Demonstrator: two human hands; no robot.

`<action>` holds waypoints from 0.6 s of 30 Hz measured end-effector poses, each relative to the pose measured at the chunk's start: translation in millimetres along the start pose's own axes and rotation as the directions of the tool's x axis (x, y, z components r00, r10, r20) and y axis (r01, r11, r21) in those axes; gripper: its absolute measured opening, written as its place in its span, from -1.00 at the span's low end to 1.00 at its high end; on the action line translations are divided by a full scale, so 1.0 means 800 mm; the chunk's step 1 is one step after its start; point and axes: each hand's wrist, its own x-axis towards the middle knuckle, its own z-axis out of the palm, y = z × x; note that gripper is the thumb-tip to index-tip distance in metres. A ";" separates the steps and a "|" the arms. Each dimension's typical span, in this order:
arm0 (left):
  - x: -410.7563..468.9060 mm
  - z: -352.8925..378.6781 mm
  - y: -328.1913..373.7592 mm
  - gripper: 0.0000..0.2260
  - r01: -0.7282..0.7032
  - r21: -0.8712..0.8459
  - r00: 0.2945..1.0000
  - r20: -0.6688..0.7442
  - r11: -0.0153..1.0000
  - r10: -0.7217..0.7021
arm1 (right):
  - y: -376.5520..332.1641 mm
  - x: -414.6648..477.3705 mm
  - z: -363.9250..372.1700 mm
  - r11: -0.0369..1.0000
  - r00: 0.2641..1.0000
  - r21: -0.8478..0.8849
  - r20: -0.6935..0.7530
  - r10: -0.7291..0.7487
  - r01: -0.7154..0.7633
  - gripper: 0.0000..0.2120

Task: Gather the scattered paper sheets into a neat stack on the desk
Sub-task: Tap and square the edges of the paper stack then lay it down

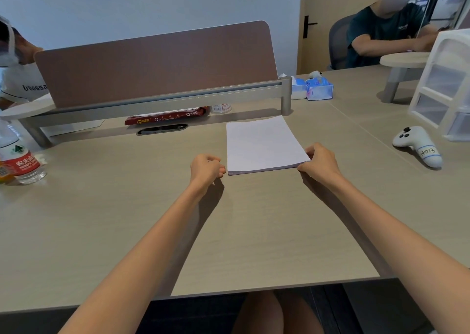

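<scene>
Head view: the white plastic drawer unit (442, 84) stands at the far right of the bench (127, 219), cut off by the frame edge. Its translucent drawers are too cloudy to show any contents. A blue tissue pack (319, 88) sits past the end of the brown divider panel (157, 61), with tissue poking out of a second pack beside it.

The paper stack (264, 145) lies flat on the bench, right of centre and in front of the divider, its edges fairly square.

The right hand (320, 163) is at the near right corner, fingers (309, 152) curled against the side edge and thumb at the near edge, gripping that corner. The left hand (206, 168) is curled into a loose fist holding nothing, just beside the near left corner. Whether it touches the paper is unclear.

A red paper ream (165, 117) is half hidden under the divider rail. A water bottle (20, 160) stands at the left edge, partly cropped. A white controller (417, 145) lies well to the right of the stack. A seated person (386, 33) is at the far right.
</scene>
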 end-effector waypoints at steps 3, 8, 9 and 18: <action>-0.001 0.003 -0.001 -0.74 0.021 -0.048 1.000 0.016 0.999 -0.020 | 0.002 -0.001 0.001 1.000 1.000 0.018 -0.012 -0.014 0.014 -0.69; 0.006 0.006 -0.006 -0.78 -0.018 0.000 1.000 0.008 1.000 0.018 | 0.008 0.003 0.006 1.000 1.000 -0.014 -0.009 -0.027 0.027 -0.69; 0.007 0.005 -0.004 -0.77 -0.035 0.038 0.999 0.010 0.999 0.035 | 0.006 0.004 0.006 1.000 1.000 -0.003 -0.014 -0.020 0.020 -0.69; 0.037 0.046 0.025 -0.70 -0.562 0.527 0.810 0.194 0.637 0.554 | -0.022 0.041 0.020 0.941 0.959 -0.202 -0.019 -0.282 0.273 -0.65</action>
